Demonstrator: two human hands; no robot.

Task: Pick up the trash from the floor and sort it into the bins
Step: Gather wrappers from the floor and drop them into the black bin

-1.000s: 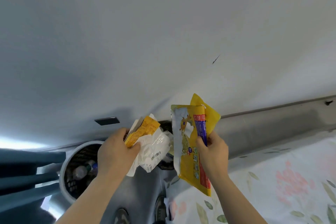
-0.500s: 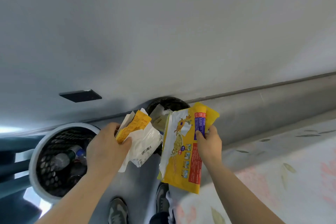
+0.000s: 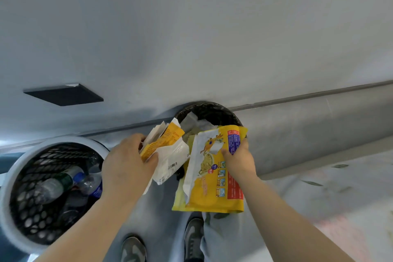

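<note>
Grey floor and wall, two bins at the skirting. Yellow packet (image 3: 210, 193) is pinched near its upper end by the right hand (image 3: 240, 161); long axis runs near-to-far, top end pointing at the black bin (image 3: 212, 106) and overlapping its rim, opened end hanging toward the shoes. Left hand (image 3: 127, 168) clutches crumpled white and orange wrappers (image 3: 170, 155) just beside. Risk: light film may flutter wide on release, or drop into the white-rimmed bin (image 3: 68, 142) holding bottles.

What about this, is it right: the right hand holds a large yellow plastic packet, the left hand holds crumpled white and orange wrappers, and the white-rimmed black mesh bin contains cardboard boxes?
One error: the head view shows the white-rimmed black mesh bin contains clear plastic bottles, not cardboard boxes. The rest is as stated.
</note>
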